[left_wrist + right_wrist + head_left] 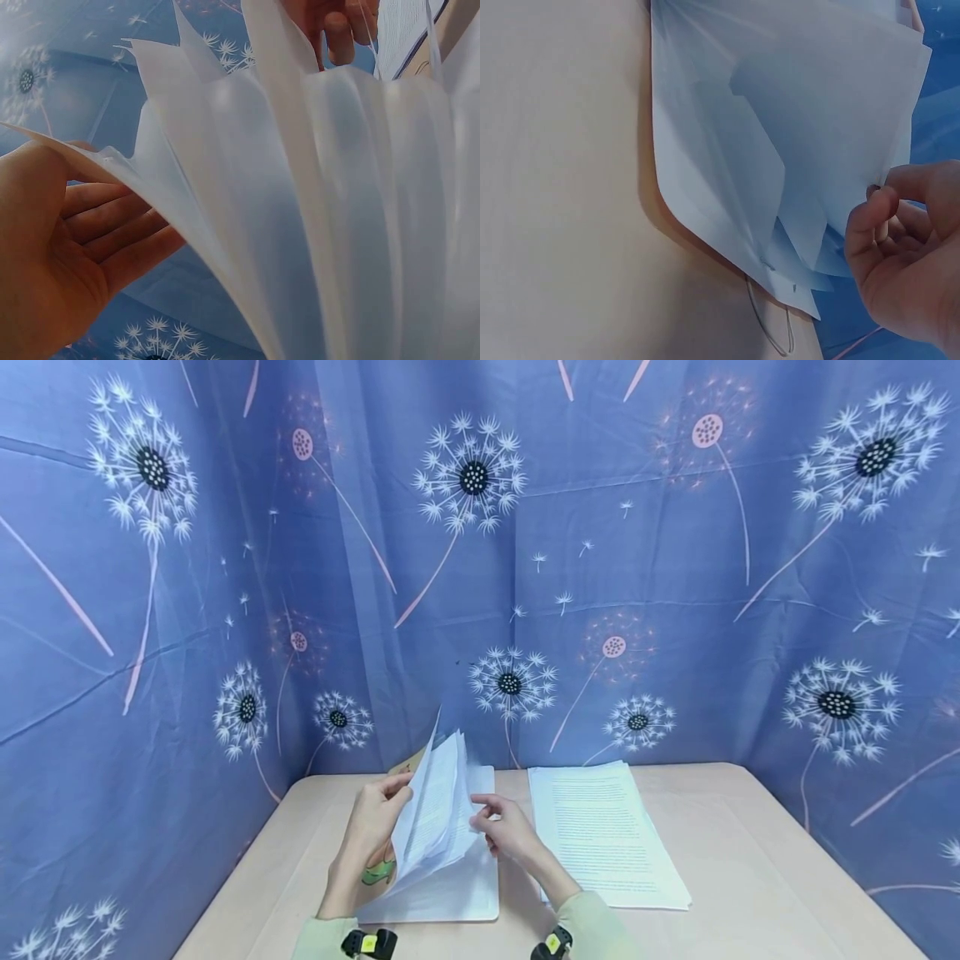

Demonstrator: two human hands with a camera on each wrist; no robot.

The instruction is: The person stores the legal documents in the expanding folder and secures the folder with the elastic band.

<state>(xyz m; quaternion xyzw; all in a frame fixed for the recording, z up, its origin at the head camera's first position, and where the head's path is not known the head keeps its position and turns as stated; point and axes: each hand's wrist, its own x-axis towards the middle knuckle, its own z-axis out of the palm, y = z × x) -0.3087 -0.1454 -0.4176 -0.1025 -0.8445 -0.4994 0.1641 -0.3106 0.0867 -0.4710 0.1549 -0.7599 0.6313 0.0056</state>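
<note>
A folder with a tan cover (380,864) bearing a green drawing stands partly open on the table, its whitish, translucent leaves (247,195) fanned apart. Printed text shows on some of the leaves in the head view. My left hand (371,818) holds the raised cover and front leaves at the left side, thumb on one face and fingers along the other. On the opposite side, my right hand (911,240) pinches the edge of a leaf (840,120) between thumb and index finger, its other fingers curled. A thin cord loop (769,336) hangs from the folder's edge.
Right of the folder lies a stack of printed paper (600,835), its sheets slightly uneven. The pale table (757,877) has rounded back corners. A blue curtain (570,568) with dandelion prints stands behind the table and along its sides.
</note>
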